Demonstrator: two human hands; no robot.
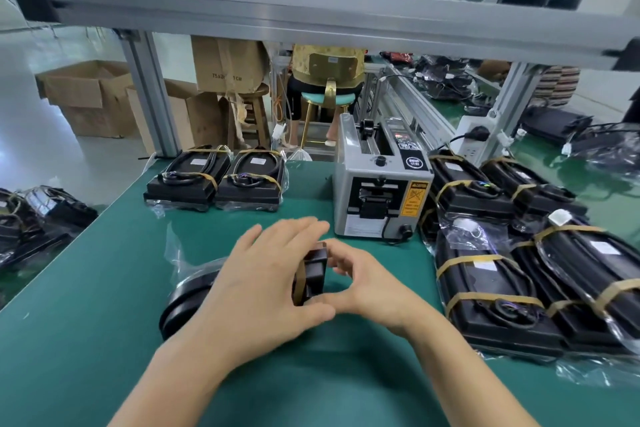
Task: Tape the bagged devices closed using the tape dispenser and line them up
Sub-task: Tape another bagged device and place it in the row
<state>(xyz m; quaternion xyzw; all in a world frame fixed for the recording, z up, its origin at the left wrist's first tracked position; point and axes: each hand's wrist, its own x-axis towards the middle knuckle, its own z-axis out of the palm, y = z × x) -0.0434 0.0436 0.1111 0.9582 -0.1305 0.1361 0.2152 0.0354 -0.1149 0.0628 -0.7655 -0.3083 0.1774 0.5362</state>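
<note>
Bench obs, head cam. Green mat (104, 288) covers the worktop.

L hand (266, 291): laid over a bagged device (188, 298) at centre-front of mat, fingers straight and spread, pointing away from the person, palm on top of the item. No curl round it; hand flat, pressing or steadying.

R hand (356, 282): just right of L hand, fingers curled in, pinching at the right end (313, 269) of that same device. A brown tape strip (299, 282) runs over this end. Exact finger contact partly hidden by L hand; looks like thumb and forefingers nip the end, approx.

Device under hands: black, in clear bag, lying across the mat; left end shows rounded black body w/ loose bag film sticking up.

Tape dispenser (381, 194): grey box, upright, beyond the hands, slightly right of centre. Yellow warning label on front right, knob low on the front.

Two taped devices (214, 177): side by side, touching, at far-left edge of mat, left of dispenser. Brown tape bands across each.

Pile of bagged devices (502, 270): right of dispenser, several packed close, some overlapping, brown bands visible.

Background: cardboard boxes (104, 94) on floor far left; a seated person (329, 59), back to the cam, behind the aluminium frame (311, 17).
</note>
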